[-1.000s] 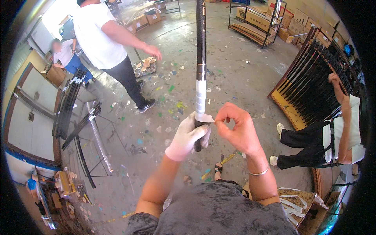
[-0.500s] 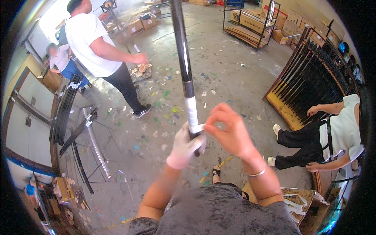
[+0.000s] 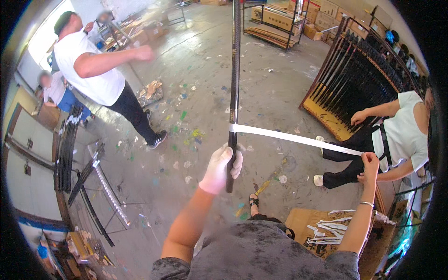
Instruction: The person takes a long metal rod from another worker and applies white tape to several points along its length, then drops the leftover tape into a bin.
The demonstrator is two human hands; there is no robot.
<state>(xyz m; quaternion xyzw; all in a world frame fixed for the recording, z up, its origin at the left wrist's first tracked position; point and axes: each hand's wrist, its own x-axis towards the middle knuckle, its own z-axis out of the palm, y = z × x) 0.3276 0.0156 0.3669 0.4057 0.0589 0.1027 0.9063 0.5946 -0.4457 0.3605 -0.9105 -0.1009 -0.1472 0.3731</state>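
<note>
My left hand [image 3: 220,169], in a white glove, grips the lower end of a long black rod [image 3: 234,79] that stands nearly upright and runs out of the top of the picture. A strip of white tape [image 3: 298,139] stretches from the rod, just above my left hand, out to the right. My bare right hand [image 3: 370,164], with a bangle at the wrist, pinches the far end of that tape at arm's length.
A person in a white shirt [image 3: 91,70] stands at the upper left. Another person [image 3: 396,140] sits at the right beside a rack of black rods [image 3: 354,79]. Cardboard with peeled white strips [image 3: 326,228] lies at the lower right. Black rods on stands [image 3: 84,172] lie at the left.
My right hand has swung away from the rod to the right, drawing the white tape off in a long strip. The rod has tilted back to upright.
</note>
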